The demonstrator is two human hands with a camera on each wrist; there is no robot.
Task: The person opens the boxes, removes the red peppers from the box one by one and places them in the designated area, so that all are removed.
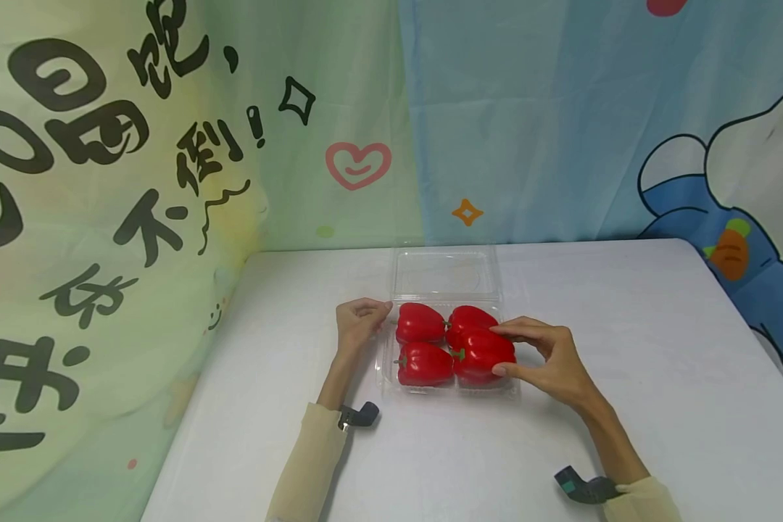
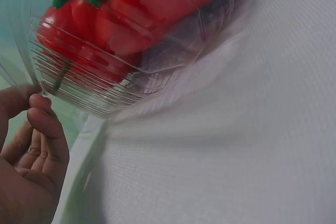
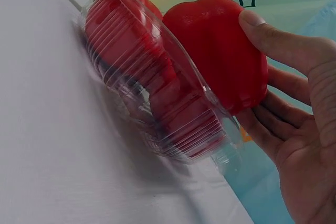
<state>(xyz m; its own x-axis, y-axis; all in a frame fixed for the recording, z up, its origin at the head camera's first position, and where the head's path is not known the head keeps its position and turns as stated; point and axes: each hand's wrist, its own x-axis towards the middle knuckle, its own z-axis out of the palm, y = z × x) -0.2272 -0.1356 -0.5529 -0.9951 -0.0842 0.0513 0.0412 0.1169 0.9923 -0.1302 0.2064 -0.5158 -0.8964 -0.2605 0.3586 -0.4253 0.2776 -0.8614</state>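
Observation:
A clear plastic clamshell box point(image 1: 388, 366) stands on the table with its lid point(image 1: 445, 274) folded back. Inside sit three red bell peppers: one back left point(image 1: 420, 323), one front left point(image 1: 424, 365) and one back right point(image 1: 467, 320). My left hand point(image 1: 362, 322) pinches the box's left rim between thumb and fingertips. At the front right, my right hand point(image 1: 557, 359) grips a further red bell pepper point(image 1: 486, 355) from its right side, thumb in front and fingers behind. The right wrist view shows this pepper raised above the box rim, partly overlapping the pepper behind it in the head view.
A white cloth covers the table point(image 1: 626, 312). Behind it hangs a printed curtain point(image 1: 528, 130) with dark lettering at left and a cartoon figure at right. Each wrist carries a small dark camera mount point(image 1: 583, 487).

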